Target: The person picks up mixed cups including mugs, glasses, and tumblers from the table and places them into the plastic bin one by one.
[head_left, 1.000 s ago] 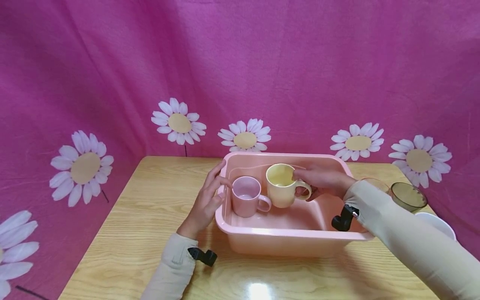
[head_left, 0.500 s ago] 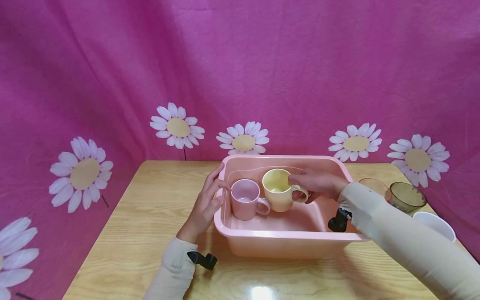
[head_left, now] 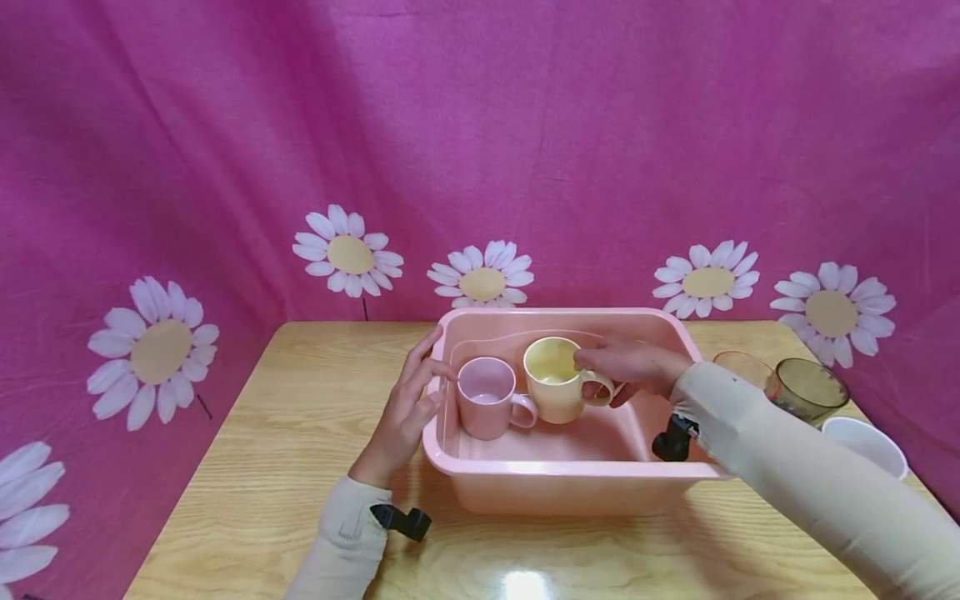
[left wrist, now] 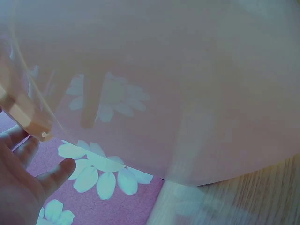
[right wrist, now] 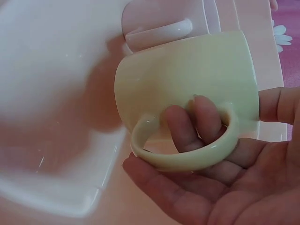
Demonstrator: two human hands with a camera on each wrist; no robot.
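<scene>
A pale yellow mug (head_left: 555, 387) is upright inside the pink plastic tub (head_left: 577, 492). My right hand (head_left: 633, 368) grips it, thumb at the rim and fingers through and under the handle, as the right wrist view shows. Left of it a pink mug (head_left: 487, 407) stands upright in the tub, handle pointing right. My left hand (head_left: 405, 408) rests on the tub's left rim, its fingers lying over the edge and one fingertip near the pink mug. The left wrist view shows my thumb (left wrist: 58, 178) apart from the tub wall.
Right of the tub, partly behind my right sleeve, stand an orange-rimmed clear cup (head_left: 741, 369), a dark olive glass (head_left: 813, 387) and a white cup or bowl (head_left: 866, 446). A wooden table (head_left: 300, 400) bears everything. A magenta flowered cloth (head_left: 570, 150) hangs behind.
The yellow mug has come down slightly and a little left, closer to the pink mug, still in my right hand. My left hand stays at the rim. The head view has shifted slightly.
</scene>
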